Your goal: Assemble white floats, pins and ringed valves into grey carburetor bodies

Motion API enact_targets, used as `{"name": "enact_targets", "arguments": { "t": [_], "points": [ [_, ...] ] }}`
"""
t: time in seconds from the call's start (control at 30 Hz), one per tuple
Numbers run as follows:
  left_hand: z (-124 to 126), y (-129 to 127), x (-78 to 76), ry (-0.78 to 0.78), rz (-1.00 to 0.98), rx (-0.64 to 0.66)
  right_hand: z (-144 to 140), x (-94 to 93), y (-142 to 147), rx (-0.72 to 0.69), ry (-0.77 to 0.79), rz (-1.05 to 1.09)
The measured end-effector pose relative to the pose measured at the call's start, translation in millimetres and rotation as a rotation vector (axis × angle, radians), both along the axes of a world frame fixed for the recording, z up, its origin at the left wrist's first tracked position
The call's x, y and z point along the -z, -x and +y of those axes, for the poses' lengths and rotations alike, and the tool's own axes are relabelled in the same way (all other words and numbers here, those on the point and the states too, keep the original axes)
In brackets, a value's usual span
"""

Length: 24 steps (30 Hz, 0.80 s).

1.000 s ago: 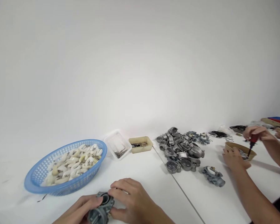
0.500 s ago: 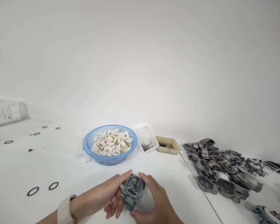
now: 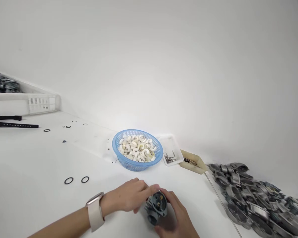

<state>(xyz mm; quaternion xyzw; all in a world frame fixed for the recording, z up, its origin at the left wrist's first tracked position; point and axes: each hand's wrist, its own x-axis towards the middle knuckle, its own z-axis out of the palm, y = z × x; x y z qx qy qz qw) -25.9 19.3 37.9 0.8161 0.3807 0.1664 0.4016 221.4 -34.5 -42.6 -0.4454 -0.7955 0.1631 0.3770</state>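
No text, label, brand, number or sign can be read. At upper left, the front of the white crate (image 3: 12, 107) bears rows of small rectangles and dark specks near its right end, too blurred to tell as lettering. Any marking on the held metal body (image 3: 156, 207) at lower centre, or the grey castings (image 3: 259, 211) at lower right, is too small to make out.

You swung your view left, revealing the dark parts (image 3: 3, 82) in the white crate (image 3: 12, 106) and more of the black strap (image 3: 17, 125); your left hand (image 3: 129, 195) rolled back-side up against the metal carburetor (image 3: 157, 206).
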Motion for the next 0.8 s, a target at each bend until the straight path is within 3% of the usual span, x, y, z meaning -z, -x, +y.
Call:
{"name": "enact_targets", "arguments": {
  "t": [0.1,0.2,0.3,0.37,0.47,0.57,0.67,0.8],
  "points": [
    [-2,1,0.5,-0.319,0.159,-0.065,-1,1.6,-2,0.067,-0.048,-0.126],
    [-2,0,7.4,-0.439,0.234,0.012,1,-4.5,-6,0.063,-0.207,-0.263],
    [-2,-4,18.3,-0.492,0.188,0.036,11,-26.8,-16,0.021,-0.317,-0.356],
    [-1,-6,25.3,-0.505,0.187,0.046,28,-49.5,-26,0.088,-0.234,-0.397],
    [1,-10,32.1,-0.523,0.217,0.079,73,-84.3,-41,0.31,-0.094,-0.518],
    [5,-11,33.5,-0.537,0.216,0.09,130,-103.2,-50,0.325,0.011,-0.627],
    [9,-11,32.3,-0.516,0.228,0.109,178,-99.9,-50,0.312,0.127,-0.733],
    [18,-13,35.3,-0.493,0.29,0.159,210,-79.5,-41,0.348,0.219,-0.808]
  ]
}}
